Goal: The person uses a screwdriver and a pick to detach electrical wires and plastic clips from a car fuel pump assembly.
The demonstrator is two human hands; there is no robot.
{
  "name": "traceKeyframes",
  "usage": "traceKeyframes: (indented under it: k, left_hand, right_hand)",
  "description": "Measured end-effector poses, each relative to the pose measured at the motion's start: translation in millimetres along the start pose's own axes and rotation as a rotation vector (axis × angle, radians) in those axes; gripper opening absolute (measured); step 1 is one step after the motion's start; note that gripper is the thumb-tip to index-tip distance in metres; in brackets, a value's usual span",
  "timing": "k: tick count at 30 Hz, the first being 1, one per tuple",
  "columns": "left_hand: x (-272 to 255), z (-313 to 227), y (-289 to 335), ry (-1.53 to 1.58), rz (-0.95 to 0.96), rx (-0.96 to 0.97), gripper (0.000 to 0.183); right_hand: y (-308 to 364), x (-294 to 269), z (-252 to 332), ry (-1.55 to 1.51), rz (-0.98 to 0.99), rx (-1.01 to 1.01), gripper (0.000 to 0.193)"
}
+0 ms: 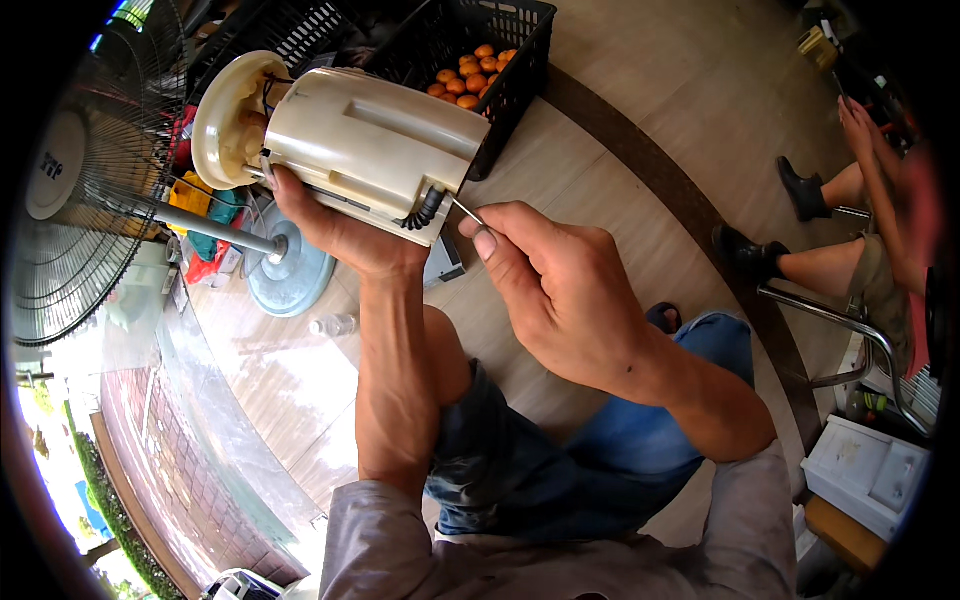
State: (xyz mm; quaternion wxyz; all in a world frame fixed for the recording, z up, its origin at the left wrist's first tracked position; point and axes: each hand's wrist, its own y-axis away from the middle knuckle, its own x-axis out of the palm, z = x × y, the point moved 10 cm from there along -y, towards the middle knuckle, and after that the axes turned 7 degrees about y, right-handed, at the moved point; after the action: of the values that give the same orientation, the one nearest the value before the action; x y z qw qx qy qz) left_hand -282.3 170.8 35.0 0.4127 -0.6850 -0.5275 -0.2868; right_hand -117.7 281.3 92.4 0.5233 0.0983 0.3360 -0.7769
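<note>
My left hand (350, 235) is wrapped round the underside of a cream plastic appliance housing (385, 125), holding it tilted in the air above my knees. At its left end hangs a round cream cap (235, 120), joined by thin dark wires. A short black coiled cord sleeve (425, 210) sticks out near the lower right corner. Between the thumb and bent forefinger of my right hand (560, 285) is a thin metal rod (466, 210), its far end at the housing's lower right edge. The palm hides any other end of it.
A standing fan (80, 180) with a round grey base (290, 270) is at the left. Behind the housing stands a black crate (530, 80) with oranges (475, 75). A clear bottle (335, 325) lies on the floor. Another person (870, 250) sits at the right on a metal-framed chair (860, 330).
</note>
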Motion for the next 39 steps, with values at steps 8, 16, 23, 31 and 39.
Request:
traceKeyframes:
  k: [8,16,23,31,39]
  left_hand:
    - [4.2,-5.1,0.4,-0.060,0.066,0.041,0.063]
    - [-0.2,-12.1,-1.5,-0.147,-0.012,0.005,0.057]
    - [-11.2,-26.9,-0.5,-0.337,0.023,0.013,0.078]
    - [14.9,-39.7,40.0,-0.549,0.223,-0.024,0.105]
    - [32.2,-24.4,56.2,-0.504,0.344,-0.160,0.109]
  right_hand:
    - [2.6,9.4,-23.5,-0.216,0.054,0.233,0.024]
    - [-2.3,8.0,-37.2,-0.111,0.205,0.300,0.022]
    - [-2.7,-19.5,-48.7,-0.204,0.024,0.307,0.026]
    - [-14.6,-17.4,-62.5,-0.221,0.018,0.383,0.031]
    - [-12.1,0.4,-75.6,-0.334,0.048,0.444,0.032]
